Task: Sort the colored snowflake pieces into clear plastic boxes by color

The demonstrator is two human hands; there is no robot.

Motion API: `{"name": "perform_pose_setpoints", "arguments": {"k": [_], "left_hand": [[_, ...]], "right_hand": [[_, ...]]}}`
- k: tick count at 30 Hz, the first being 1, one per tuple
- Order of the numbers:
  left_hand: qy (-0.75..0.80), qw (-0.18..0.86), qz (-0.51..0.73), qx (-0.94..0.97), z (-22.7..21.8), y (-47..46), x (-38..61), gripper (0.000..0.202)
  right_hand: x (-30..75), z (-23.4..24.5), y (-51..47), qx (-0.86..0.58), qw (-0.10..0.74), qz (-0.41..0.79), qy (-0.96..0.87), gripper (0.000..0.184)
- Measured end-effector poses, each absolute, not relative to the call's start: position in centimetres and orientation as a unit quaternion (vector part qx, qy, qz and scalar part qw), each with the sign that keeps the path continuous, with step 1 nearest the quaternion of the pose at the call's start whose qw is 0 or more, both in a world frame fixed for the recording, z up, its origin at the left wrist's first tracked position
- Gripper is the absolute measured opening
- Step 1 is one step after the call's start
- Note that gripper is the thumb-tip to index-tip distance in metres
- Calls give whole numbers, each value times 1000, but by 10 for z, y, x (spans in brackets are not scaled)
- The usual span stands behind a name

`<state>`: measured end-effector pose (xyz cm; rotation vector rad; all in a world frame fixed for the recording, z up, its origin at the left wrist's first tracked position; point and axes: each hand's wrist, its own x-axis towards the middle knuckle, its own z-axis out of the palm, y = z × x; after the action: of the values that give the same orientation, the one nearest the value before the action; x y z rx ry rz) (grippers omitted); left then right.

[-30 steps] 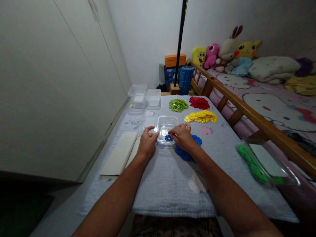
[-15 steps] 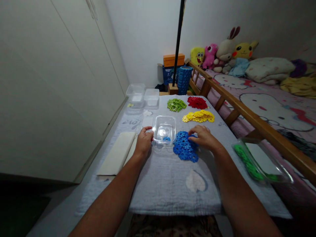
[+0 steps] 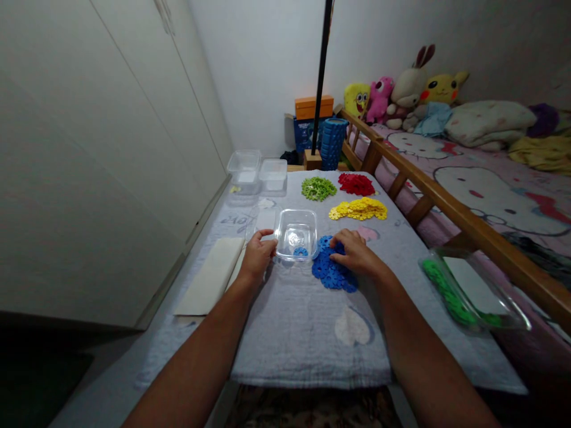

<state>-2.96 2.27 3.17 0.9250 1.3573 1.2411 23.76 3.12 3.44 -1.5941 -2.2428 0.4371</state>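
A clear square plastic box (image 3: 285, 235) stands on the cloth, with one blue notched disc (image 3: 300, 252) inside it near the front. My left hand (image 3: 259, 254) grips the box's left side, thumb and fingers at its rim. To the right of the box lies a heap of blue notched plastic discs (image 3: 332, 276). My right hand (image 3: 354, 252) rests over the upper right of this heap, thumb and index finger apart and touching the discs. The palm hides part of the heap, and I see no piece lifted.
Behind lie heaps of yellow (image 3: 359, 209), light green (image 3: 318, 188) and red discs (image 3: 355, 184). Clear containers (image 3: 244, 166) stand at the back left. A cream folded sheet (image 3: 209, 276) lies left, a clear box with green pieces (image 3: 450, 294) right. A wooden bed rail (image 3: 419, 184) borders the table.
My right hand has moved left, from the right edge of the blue heap to over its discs. My left hand stays on the box.
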Motion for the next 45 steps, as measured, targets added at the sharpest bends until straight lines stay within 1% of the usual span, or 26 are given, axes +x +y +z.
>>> {"name": "perform_pose_setpoints", "arguments": {"k": [4, 7, 11, 13, 14, 17, 18, 21, 26, 28, 32, 35, 38, 40, 43, 45], "left_hand": [[556, 541, 502, 383, 30, 24, -31, 38], [541, 574, 485, 376, 29, 24, -32, 34], [519, 619, 465, 363, 28, 25, -34, 35], [512, 632, 462, 355, 28, 26, -35, 36], [510, 634, 464, 351, 28, 26, -36, 36], [507, 629, 476, 348, 29, 26, -36, 36], [506, 628, 479, 347, 29, 26, -36, 36], [502, 631, 480, 346, 28, 26, -36, 36], [506, 617, 493, 347, 25, 27, -37, 35], [507, 610, 501, 346, 24, 28, -38, 34], [516, 594, 511, 344, 25, 29, -40, 32], [517, 588, 515, 349, 25, 29, -41, 31], [517, 589, 513, 351, 25, 28, -42, 31], [516, 594, 507, 353, 24, 28, -42, 32], [508, 609, 495, 357, 24, 28, -41, 33], [504, 614, 490, 359, 24, 28, -40, 33]], "right_hand": [[245, 39, 34, -528, 252, 268, -766, 5], [247, 47, 34, -522, 325, 320, -721, 9], [236, 55, 33, -519, 440, 285, -675, 13], [223, 54, 32, -506, 468, 265, -674, 11], [216, 53, 31, -502, 467, 255, -682, 10], [191, 48, 28, -502, 424, 210, -724, 2], [183, 46, 26, -504, 404, 195, -738, 3], [171, 43, 23, -503, 357, 167, -770, 10], [190, 39, 28, -535, 362, 114, -755, 26], [202, 37, 31, -564, 338, 99, -747, 30], [206, 32, 28, -578, 214, 88, -783, 38], [197, 31, 20, -555, 120, 84, -819, 54], [189, 31, 14, -536, 64, 83, -838, 66], [190, 30, 12, -523, 59, 76, -847, 63], [197, 29, 13, -501, 70, 59, -861, 52], [206, 27, 13, -486, 72, 54, -869, 49]]}}
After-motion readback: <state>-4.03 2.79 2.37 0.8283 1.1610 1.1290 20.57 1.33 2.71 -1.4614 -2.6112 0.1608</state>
